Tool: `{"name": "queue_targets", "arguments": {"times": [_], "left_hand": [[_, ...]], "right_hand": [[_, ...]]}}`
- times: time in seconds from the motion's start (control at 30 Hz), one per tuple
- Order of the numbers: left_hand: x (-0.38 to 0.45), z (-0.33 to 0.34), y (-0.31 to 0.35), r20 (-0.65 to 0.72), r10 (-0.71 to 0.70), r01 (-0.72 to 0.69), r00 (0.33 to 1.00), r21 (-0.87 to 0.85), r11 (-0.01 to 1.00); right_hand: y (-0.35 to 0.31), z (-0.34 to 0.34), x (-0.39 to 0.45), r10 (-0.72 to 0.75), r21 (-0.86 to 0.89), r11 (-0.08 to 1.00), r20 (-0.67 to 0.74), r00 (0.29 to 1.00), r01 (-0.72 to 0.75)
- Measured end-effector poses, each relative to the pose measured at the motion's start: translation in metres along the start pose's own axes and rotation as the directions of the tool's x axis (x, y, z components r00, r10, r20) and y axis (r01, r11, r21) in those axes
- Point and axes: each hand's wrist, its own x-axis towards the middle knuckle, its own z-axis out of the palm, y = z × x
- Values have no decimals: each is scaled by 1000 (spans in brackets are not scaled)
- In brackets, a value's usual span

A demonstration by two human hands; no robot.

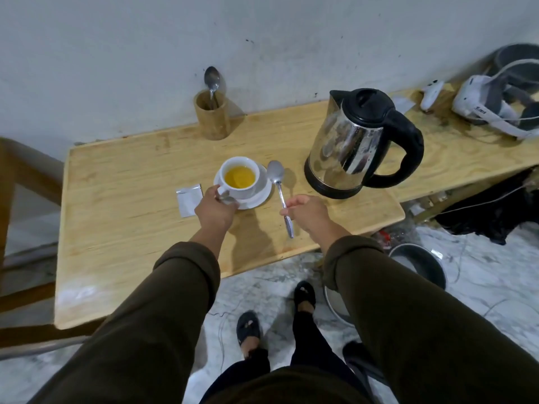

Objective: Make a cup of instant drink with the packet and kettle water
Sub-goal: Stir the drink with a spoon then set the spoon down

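A white cup (pixel 248 188) full of yellow drink stands on a white saucer (pixel 261 195) on the wooden table (pixel 131 228). My left hand (pixel 214 209) grips the cup's handle at the saucer's near-left edge. A metal spoon (pixel 278 188) lies on the table just right of the saucer, bowl pointing away. My right hand (pixel 306 212) pinches the spoon's handle between thumb and forefinger. A torn silver packet (pixel 188 199) lies flat to the left of my left hand. The steel kettle (pixel 353 150) with black lid and handle stands at the right, apart from both hands.
A wooden holder (pixel 213 118) with another spoon stands at the back against the wall. A white headset (pixel 490 103) and a controller (pixel 431 93) lie on the far right bench. Metal pots (pixel 420 263) sit on the floor under the table's right edge.
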Motion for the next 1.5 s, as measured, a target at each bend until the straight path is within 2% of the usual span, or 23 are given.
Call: {"name": "queue_targets", "arguments": {"times": [0.2, 0.37, 0.57, 0.63, 0.73, 0.83, 1.0, 1.23, 1.5], "left_hand": [[-5, 10, 3, -76, -14, 9, 997, -60, 998], [-9, 16, 5, -117, -30, 20, 993, -87, 996], [-10, 21, 2, -146, -1, -16, 989, -118, 993], [-8, 22, 1, -152, -7, -12, 988, -120, 993], [-6, 24, 0, -169, -7, -11, 986, -103, 995], [-5, 26, -1, -177, -15, -2, 984, -96, 995], [-3, 27, -3, -184, -26, 9, 983, -91, 996], [-2, 29, -5, -196, -20, 1, 980, -96, 995], [-2, 27, -4, -167, -15, -6, 986, -121, 993]], "right_hand": [[-1, -7, 27, 60, -30, 997, -128, 990, -65], [3, -13, 46, 103, -165, 981, 18, 995, -99], [6, -13, 60, 121, -162, 981, 55, 991, -111], [1, -11, 63, 130, -264, 959, 69, 989, -108], [-11, -13, 62, 96, -383, 919, -15, 995, -94], [-16, -15, 66, 93, -557, 828, 30, 995, -60], [-14, -11, 72, 93, -672, 740, 63, 994, -27], [-10, -6, 83, 134, -690, 719, 13, 991, -88], [-6, -5, 85, 159, -578, 806, -1, 987, -130]]}}
